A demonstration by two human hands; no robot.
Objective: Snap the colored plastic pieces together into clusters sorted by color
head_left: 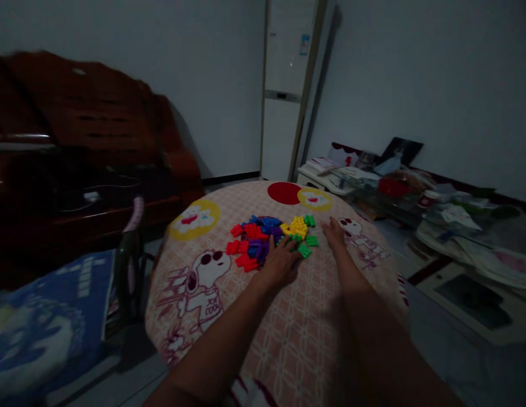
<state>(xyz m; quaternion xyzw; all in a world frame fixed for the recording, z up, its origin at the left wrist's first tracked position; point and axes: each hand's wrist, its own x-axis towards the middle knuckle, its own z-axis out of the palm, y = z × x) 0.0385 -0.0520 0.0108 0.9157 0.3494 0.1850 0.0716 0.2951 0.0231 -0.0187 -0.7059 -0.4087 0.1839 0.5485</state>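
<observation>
A pile of small plastic building blocks lies on the round cloth-covered table (pixel 301 333). Red blocks (pixel 247 263) are on its left side, blue blocks (pixel 269 224) at the back, purple blocks (pixel 258 249) in the middle. Yellow blocks (pixel 298 227) and green blocks (pixel 305 250) make up the right side. My left hand (pixel 284 261) reaches over the near edge of the pile, fingers spread across the purple and green blocks; what lies under the palm is hidden. To the right of the pile, apart from it, my right hand (pixel 334 233) is low over the cloth with fingers apart and nothing visible in them.
A chair with a blue cover (pixel 55 328) stands left of the table, and a dark wooden sofa (pixel 102 124) behind it. On the right is a low glass-topped cabinet (pixel 466 294) cluttered with papers and bags. A tall white appliance (pixel 284 124) stands in the corner.
</observation>
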